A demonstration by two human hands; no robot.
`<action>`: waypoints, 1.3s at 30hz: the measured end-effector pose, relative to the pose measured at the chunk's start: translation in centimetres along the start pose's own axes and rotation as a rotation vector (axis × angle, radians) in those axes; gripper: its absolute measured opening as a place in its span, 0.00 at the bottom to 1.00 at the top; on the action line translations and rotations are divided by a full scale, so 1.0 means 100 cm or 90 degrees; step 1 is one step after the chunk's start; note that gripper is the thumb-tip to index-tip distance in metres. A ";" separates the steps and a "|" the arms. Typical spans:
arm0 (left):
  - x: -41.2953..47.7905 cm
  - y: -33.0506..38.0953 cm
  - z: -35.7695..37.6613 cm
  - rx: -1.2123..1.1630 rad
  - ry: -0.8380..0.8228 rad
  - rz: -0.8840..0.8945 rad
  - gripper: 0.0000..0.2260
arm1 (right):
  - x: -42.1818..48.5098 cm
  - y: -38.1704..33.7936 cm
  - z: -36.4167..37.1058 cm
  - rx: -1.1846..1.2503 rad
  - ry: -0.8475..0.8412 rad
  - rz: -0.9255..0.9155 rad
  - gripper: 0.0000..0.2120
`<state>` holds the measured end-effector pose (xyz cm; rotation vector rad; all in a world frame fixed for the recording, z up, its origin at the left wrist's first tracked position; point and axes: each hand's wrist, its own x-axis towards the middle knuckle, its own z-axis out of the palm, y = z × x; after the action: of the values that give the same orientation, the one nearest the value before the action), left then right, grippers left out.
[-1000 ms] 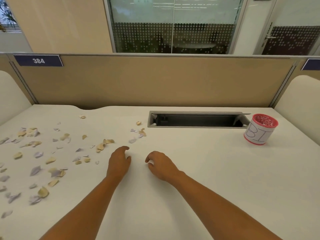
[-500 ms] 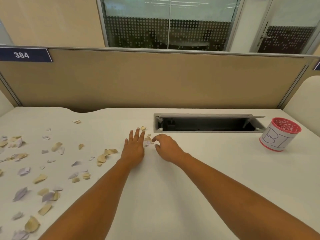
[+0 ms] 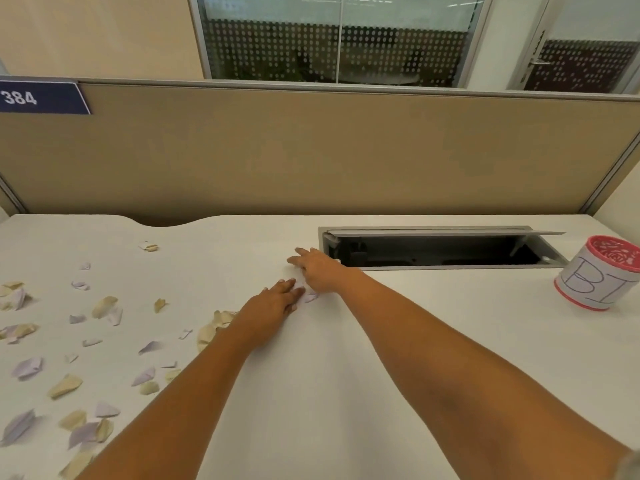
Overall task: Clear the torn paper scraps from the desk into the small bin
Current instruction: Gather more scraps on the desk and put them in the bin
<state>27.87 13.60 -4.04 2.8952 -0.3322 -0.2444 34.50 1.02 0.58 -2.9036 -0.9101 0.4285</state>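
Head view: the left hand [image 3: 273,303] lies flat and released on the table [image 3: 415,341], fingertips against a scrap. The right hand [image 3: 318,268] reaches beside the open cable tray [image 3: 433,251]; I cannot tell its grasp. Best to rake the paper scraps [image 3: 104,306], strewn left, into one pile away from the tray. The small bin [image 3: 595,275] stands far right, before a beige partition [image 3: 311,150].

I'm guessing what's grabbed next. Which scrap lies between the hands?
The pale purple scrap, by the fingertips of the left hand, near the right hand; the others lie farther left.

lilac and tan scraps [image 3: 104,306], red-rimmed bin [image 3: 599,275]
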 end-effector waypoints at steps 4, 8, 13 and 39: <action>0.003 0.004 -0.001 0.033 0.038 -0.016 0.19 | 0.004 0.001 0.004 -0.004 -0.058 -0.012 0.34; -0.001 0.009 0.002 0.076 0.095 -0.040 0.20 | -0.008 0.004 0.011 0.098 -0.014 0.008 0.31; -0.006 0.019 0.003 0.176 0.118 -0.055 0.14 | -0.038 -0.003 0.027 0.187 0.078 0.006 0.17; -0.137 0.108 0.015 0.171 0.108 -0.117 0.19 | -0.211 -0.028 0.096 0.163 0.219 -0.028 0.08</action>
<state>12.21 6.35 -1.03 3.1866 -0.0736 0.0196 13.66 -8.83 -3.10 -2.6061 -0.7964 0.0334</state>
